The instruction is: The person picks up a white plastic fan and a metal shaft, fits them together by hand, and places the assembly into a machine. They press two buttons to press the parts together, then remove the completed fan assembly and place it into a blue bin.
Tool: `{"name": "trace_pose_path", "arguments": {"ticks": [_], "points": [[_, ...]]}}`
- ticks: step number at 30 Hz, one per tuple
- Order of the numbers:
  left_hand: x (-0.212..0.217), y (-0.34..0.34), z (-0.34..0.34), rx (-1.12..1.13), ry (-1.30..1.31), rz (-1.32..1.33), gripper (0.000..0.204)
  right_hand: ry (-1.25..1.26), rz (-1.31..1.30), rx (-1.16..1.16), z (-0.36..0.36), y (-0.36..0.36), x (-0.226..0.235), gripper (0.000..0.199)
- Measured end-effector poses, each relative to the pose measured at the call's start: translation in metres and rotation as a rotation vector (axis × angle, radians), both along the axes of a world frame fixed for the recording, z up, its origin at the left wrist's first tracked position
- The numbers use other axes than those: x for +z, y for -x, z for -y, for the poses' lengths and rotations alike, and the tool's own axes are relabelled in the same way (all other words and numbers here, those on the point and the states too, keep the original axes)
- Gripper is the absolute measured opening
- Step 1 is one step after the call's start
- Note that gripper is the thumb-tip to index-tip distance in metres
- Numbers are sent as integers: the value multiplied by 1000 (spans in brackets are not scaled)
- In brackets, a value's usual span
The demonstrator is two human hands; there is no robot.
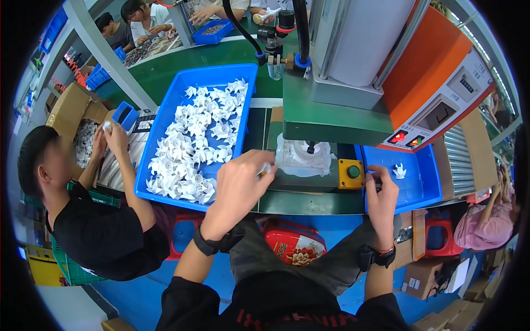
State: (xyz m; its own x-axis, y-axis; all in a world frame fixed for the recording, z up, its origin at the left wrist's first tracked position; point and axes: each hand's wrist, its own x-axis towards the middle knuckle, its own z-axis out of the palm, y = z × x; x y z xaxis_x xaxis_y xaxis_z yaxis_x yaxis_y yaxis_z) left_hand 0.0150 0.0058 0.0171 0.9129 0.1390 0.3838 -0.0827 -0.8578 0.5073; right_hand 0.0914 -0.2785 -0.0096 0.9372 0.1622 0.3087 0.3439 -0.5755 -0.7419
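My left hand [243,179] is closed in a pinch at the right edge of a large blue bin [165,103]. A small shiny piece [265,169] shows at its fingertips, too small to name. White finned plastic parts [193,143] fill much of that bin. My right hand [382,190] has curled fingers beside a yellow button box [345,179] with a green button. A small dark thing shows between these fingers; I cannot make out what it is. Between my hands, a white round fixture [301,157] sits under the black rod [311,147] of a green press [337,118].
A second blue bin [419,190] at right holds one white finned part [399,171]. An orange control panel [436,83] stands above it. Below the bench is a red tub [292,240] with small red and pale pieces. A co-worker [99,209] sits close on my left.
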Motion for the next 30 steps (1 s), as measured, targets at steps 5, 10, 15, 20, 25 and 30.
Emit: {"name": "trace_pose_path", "arguments": {"ticks": [5,10,15,20,25,30], "points": [[-3,-36,25,-83,286,165,19,-93,-15,-42,2,-3,-7,14],[-1,-51,33,-108,399,128,20,-142,3,-49,6,-4,-10,14],[1,-54,35,-123,611,244,28,-138,-77,-41,6,-1,-4,14],[5,-56,36,-148,635,197,35,-121,-123,-33,7,0,-2,12],[-4,-63,35,-95,509,260,34,-84,-103,-4,5,1,-7,11],[-15,-64,36,-74,461,239,31,-133,-90,3,8,-1,-11,12]]}}
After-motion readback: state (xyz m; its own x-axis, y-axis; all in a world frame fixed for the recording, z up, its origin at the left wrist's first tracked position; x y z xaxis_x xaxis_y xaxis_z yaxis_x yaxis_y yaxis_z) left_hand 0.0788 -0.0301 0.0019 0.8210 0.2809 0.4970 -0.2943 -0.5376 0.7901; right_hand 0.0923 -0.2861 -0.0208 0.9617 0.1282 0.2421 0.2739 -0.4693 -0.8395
